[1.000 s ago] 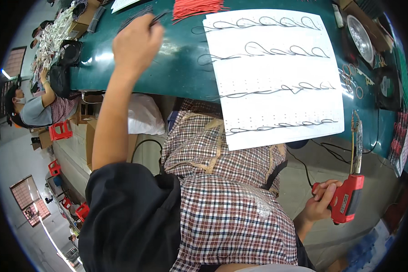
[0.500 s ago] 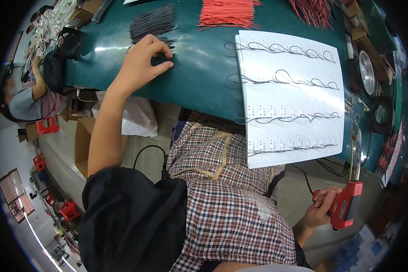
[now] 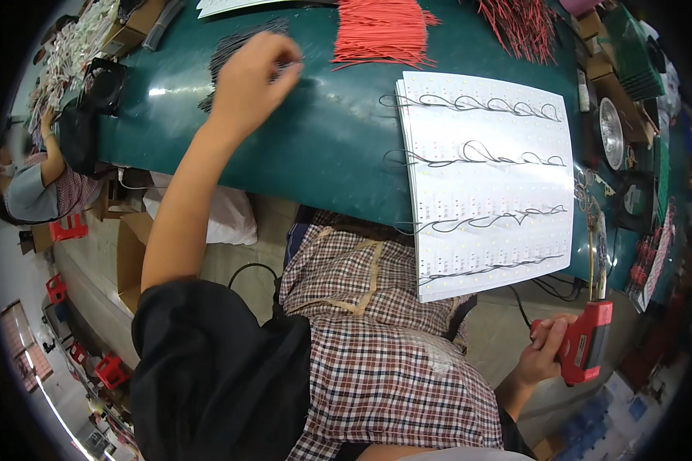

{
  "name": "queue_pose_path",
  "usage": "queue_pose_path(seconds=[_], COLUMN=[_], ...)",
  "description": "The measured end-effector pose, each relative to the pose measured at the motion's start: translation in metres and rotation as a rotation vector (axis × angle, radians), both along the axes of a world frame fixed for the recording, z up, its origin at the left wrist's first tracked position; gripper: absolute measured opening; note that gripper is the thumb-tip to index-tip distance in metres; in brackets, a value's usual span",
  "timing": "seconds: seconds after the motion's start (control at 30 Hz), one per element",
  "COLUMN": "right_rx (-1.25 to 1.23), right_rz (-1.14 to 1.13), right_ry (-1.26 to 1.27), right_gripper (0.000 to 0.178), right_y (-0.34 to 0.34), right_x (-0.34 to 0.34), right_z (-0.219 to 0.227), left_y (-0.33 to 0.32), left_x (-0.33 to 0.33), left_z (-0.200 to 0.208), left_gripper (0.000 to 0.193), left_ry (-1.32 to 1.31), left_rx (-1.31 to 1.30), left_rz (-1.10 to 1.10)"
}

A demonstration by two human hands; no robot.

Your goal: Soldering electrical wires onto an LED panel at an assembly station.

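Note:
My left hand (image 3: 250, 84) reaches over a pile of thin black wires (image 3: 234, 50) on the green table. Its thumb and fingers curl toward each other, and the tips are smeared, so I cannot make out whether a wire is between them. Low on the right, my right hand (image 3: 544, 352) grips the handle of a red soldering gun (image 3: 584, 342), its metal tip pointing up and away from me. A stack of white circuit board panels (image 3: 492, 184) lies at the table's near edge, partly overhanging it. Black wires (image 3: 484, 157) loop across the top panel in several rows.
Beyond the panels lie a bundle of red wires (image 3: 380, 34) and a looser red bundle (image 3: 519, 27). At right are a metal bowl (image 3: 611, 134), scissors (image 3: 584, 184) and a tape roll (image 3: 634, 200). A co-worker (image 3: 38, 188) sits far left, near a black fan (image 3: 104, 84).
My left hand has moved slightly up and right, over the black wire pile. The view has shifted a little; the soldering gun stays in my right hand at about the same place.

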State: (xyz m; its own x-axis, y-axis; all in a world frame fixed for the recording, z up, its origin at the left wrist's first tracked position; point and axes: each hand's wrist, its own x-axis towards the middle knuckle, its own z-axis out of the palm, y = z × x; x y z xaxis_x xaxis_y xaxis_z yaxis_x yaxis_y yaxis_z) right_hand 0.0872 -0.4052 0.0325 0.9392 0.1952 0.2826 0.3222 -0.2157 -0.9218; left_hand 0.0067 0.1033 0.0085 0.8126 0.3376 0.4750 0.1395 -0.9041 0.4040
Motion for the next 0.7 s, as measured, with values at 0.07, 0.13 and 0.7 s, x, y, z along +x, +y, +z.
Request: queue_pose_path(seconds=[0.07,0.13,0.7], right_rx=[-0.016,0.004,0.003], right_rz=[0.016,-0.03,0.009], right_ry=[-0.028,-0.094,-0.032], right_gripper=[0.007,0.006,0.005], right_y=[0.005,0.008,0.005], right_x=[-0.001,-0.002,-0.008], right_z=[0.002,-0.003,-0.01], left_y=[-0.013,-0.019,-0.029], left_x=[0.035,0.073,0.129], left_z=[0.002,-0.005,-0.05], left_gripper=[0.026,0.03,0.012], left_ry=[-0.001,-0.052,0.089], left_rx=[0.214,0.323,0.473], left_rz=[-0.116,-0.18,0.04])
